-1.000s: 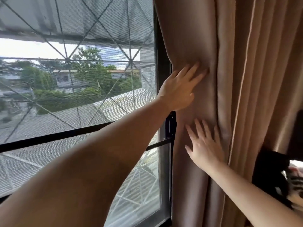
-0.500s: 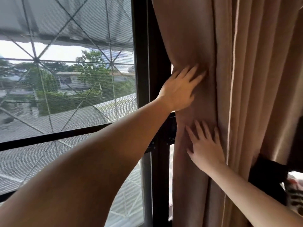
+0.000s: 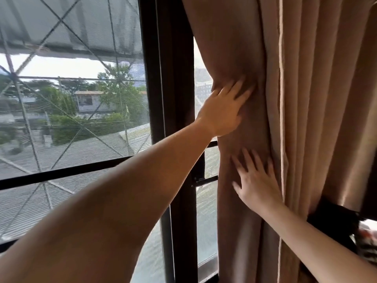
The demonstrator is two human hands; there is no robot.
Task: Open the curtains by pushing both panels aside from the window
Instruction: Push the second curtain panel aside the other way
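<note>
Curtain panel sits at the right side of the window, bunched into vertical pleats, its free edge just past the dark window frame. Left hand is flat on the fabric w/ fingers spread and extended, nothing gripped, palm pressing into the folds so the cloth dents around the fingertips. Right hand is lower down, also flat and splayed, fingertips on the same fold, just beside the pale piped edge; no pinch there either. Both forearms reach in from lower left and lower right. Fabric looks soft, thickish, drapey: gives under light pressure, prob not slippery, not fragile, moderate weight hanging from above. Pushing flat works but folds may spring back; better hold imo is to gather the leading edge in a fist around mid-height. Behind the glass: mesh screen, roofs, trees. Dark object at lower right, can't tell what it is.
</note>
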